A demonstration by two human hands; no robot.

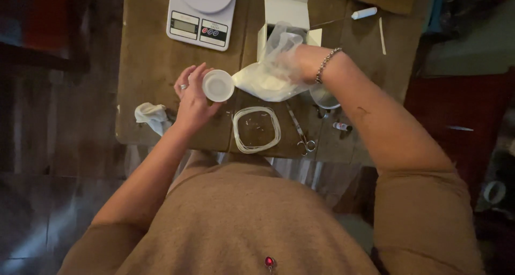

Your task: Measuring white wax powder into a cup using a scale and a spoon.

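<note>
2 hands [194,93] grip cup [218,85], bag [268,76].

One scale [201,13], one open white box [284,12], one scissors [301,133], one plastic bag [268,76], two small bottles [364,13] [341,126].

white cup [218,85], white scale [201,13], brown table [150,66]

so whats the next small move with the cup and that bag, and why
Probably tip the plastic bag over the small white cup. The left hand holds the cup open-side up beside the bag, and the right hand is inside the bag of white material.
</note>
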